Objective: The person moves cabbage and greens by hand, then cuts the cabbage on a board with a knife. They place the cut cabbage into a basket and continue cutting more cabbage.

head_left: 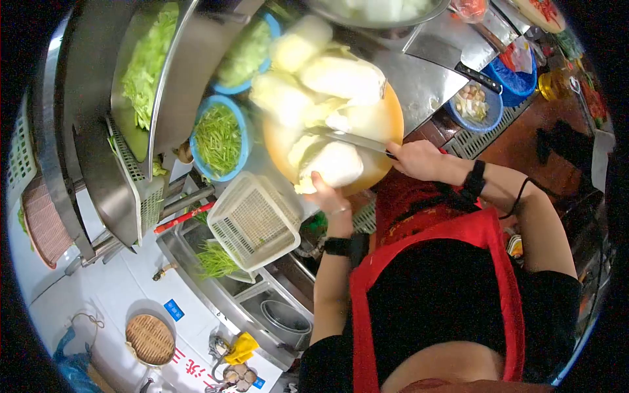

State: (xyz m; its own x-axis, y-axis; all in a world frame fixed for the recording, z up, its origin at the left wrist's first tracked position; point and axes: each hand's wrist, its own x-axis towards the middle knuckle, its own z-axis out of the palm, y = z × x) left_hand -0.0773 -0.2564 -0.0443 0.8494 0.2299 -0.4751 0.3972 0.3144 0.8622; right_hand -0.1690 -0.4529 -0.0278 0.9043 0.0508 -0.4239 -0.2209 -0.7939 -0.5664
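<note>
My right hand (422,160) is closed around the handle of a knife (360,141), whose blade reaches left over the round yellow cutting board (391,118). The blade lies along the upper side of a pale napa cabbage piece (337,165). At the lower side of that piece, my left hand (325,196) grips it with the thumb on top. Several more napa cabbages (344,77) are heaped on the far part of the board, overexposed and slightly blurred.
Left of the board are a blue basket of cut green stalks (219,141) and a white plastic basket (255,219). A cleaver with a black handle (478,76) lies on the steel counter at upper right, near a blue bowl of garlic-like pieces (473,105). A sink (226,291) is lower left.
</note>
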